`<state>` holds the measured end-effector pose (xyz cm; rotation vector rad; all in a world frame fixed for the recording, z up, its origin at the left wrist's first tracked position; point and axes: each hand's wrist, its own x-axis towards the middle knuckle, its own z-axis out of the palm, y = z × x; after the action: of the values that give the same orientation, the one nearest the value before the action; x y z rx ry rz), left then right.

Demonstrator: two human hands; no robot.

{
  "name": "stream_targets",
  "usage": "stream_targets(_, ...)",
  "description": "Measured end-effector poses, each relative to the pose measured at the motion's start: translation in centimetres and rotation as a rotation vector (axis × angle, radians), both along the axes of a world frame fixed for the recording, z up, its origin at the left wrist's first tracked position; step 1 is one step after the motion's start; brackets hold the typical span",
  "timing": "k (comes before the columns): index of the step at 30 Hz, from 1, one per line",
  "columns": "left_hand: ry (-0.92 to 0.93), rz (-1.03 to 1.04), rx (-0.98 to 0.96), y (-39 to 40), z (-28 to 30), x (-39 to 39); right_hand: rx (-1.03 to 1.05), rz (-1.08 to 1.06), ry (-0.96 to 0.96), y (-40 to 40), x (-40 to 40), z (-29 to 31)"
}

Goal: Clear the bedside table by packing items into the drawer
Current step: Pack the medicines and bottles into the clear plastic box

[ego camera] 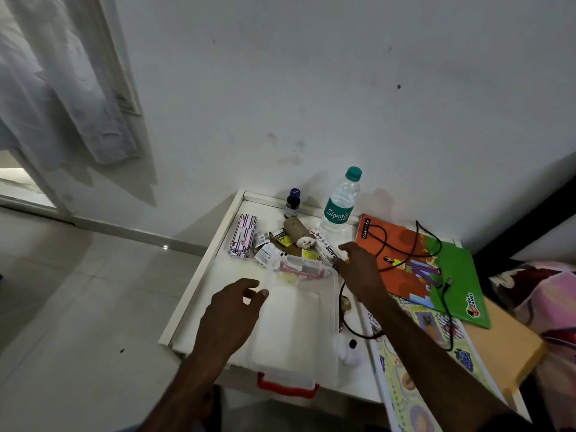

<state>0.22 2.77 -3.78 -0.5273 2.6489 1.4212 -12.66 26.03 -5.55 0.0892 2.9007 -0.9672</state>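
A clear plastic box (296,322) with a red handle lies on the white bedside table (199,294). My left hand (230,313) hovers at the box's left edge, fingers apart, holding nothing. My right hand (361,266) reaches past the box's far right corner, fingers spread near a toothpaste tube (325,249). Behind the box lie a striped pouch (243,235), small sachets (268,247), a brown roll (296,229), a small dark bottle (292,203) and a water bottle (341,201). No drawer is visible.
An orange and green notebook (442,275) with a black cable (430,244) over it lies to the right, partly over a patterned board (430,347). A bed with pink bedding (548,304) stands at far right. The wall is close behind; tiled floor lies left.
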Motion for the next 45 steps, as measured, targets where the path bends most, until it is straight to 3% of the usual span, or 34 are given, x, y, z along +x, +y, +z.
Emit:
stream_targets(2, -0.005, -0.002, 0.049, 0.0, -0.2, -0.4, 0.079, 0.041, -0.035, -0.4, -1.7, -0.5)
stream_targets(6, -0.009, 0.007, 0.085, -0.3, -0.9, -1.3, 0.148, 0.184, 0.121, -2.6, -3.6, 0.2)
stream_targets(9, -0.025, 0.037, 0.170, -0.6, -1.1, -1.6, 0.038, 0.383, -0.010, -6.0, -5.4, 1.8)
stream_targets(13, -0.044, 0.039, 0.221, -0.6, -1.0, -1.8, 0.155, 0.539, -0.089, -12.5, -6.7, 2.1)
stream_targets(22, -0.058, 0.010, 0.233, -0.7, -1.6, -2.1, 0.279, 0.306, -0.024, -22.1, -6.2, -0.7)
stream_targets(26, -0.056, 0.004, 0.214, -0.5, -1.9, -2.0, 0.405, 0.347, -0.023, -22.6, -5.6, -1.0)
stream_targets(28, -0.058, 0.003, 0.221, -0.5, -1.7, -1.9, 0.291, 0.322, -0.051, -22.1, -5.1, 0.3)
stream_targets(29, -0.065, -0.005, 0.231, -0.5, -1.6, -1.9, 0.138, 0.249, -0.077, -21.6, -4.9, 1.3)
stream_targets(32, -0.083, -0.011, 0.293, -0.7, -1.2, -1.8, -0.732, -0.031, -0.214, -18.4, -2.7, 5.2)
stream_targets(34, -0.085, -0.010, 0.312, -0.7, -1.2, -1.8, -1.312, -0.062, -0.429, -14.9, -0.1, 7.0)
stream_targets(36, -0.084, -0.009, 0.307, -0.6, -1.4, -1.8, -1.567, -0.058, -0.553, -11.7, 2.4, 7.6)
stream_targets(39, -0.083, 0.006, 0.294, -0.5, -1.3, -1.7, -1.614, -0.127, -0.577, -8.6, 5.3, 7.3)
stream_targets(41, -0.093, 0.009, 0.289, -0.5, -0.9, -1.6, -1.540, -0.126, -0.566, -7.2, 6.8, 6.9)
stream_targets(43, -0.102, -0.008, 0.291, -0.4, -0.6, -1.5, -1.328, -0.104, -0.436, -5.3, 7.8, 6.7)
stream_targets(45, -0.111, -0.007, 0.298, -0.4, -0.3, -1.3, -0.879, -0.093, -0.219, -3.4, 8.2, 7.0)
